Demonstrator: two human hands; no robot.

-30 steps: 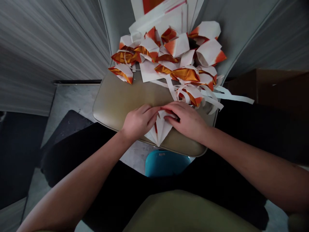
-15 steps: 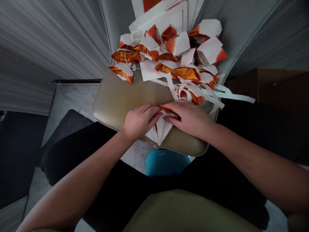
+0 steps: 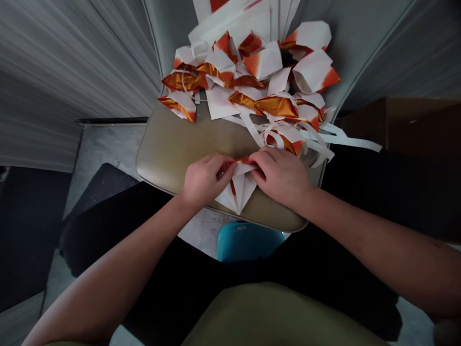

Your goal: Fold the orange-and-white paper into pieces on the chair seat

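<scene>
A white and red folded paper [image 3: 240, 190] lies at the front edge of the chair seat, its point toward me. My left hand [image 3: 209, 178] pinches the upper left part of this paper between thumb and fingers. On the upper right part, my right hand [image 3: 281, 174] grips the paper, thumb below and fingers above. A strip of red shows along the top fold between the hands. Just beyond my right hand lie curled white paper strips [image 3: 275, 137] and a white, red and gold folded piece [image 3: 293, 142].
Several folded white, red and gold pieces [image 3: 264, 60] are heaped at the back of the seat [image 3: 173, 149], against white sheets [image 3: 230, 24]. A blue stool [image 3: 248, 242] stands below the seat's front edge. A brown box [image 3: 421, 125] is at the right.
My hands have moved slightly apart along the paper's top edge, and more of the folded top shows between them. The view has shifted slightly.
</scene>
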